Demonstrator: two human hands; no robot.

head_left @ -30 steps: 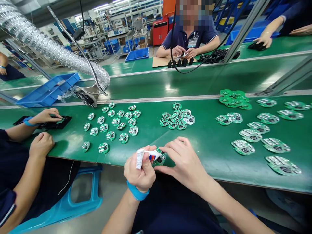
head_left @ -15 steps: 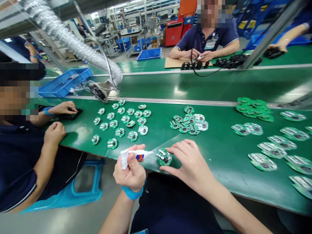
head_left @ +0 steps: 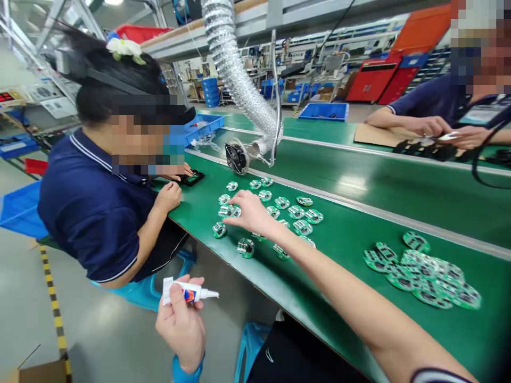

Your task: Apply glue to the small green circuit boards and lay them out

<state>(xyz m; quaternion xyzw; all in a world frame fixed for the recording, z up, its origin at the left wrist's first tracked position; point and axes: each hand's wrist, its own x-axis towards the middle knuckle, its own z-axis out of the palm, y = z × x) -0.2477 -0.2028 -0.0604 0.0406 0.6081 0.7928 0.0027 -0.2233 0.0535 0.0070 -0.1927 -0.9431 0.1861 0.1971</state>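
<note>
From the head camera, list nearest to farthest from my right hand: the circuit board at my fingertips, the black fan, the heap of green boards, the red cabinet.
From your right hand:
1. Circuit board, at the fingertips
2. Black fan, beyond the hand
3. Heap of green boards, rightward along the belt
4. Red cabinet, beyond both belts

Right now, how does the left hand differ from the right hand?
The left hand grips a glue tube beyond the green conveyor belt, above the floor, and wears a blue wristband. The right hand holds nothing visible, reaching over round circuit boards. Both are bare.
</note>
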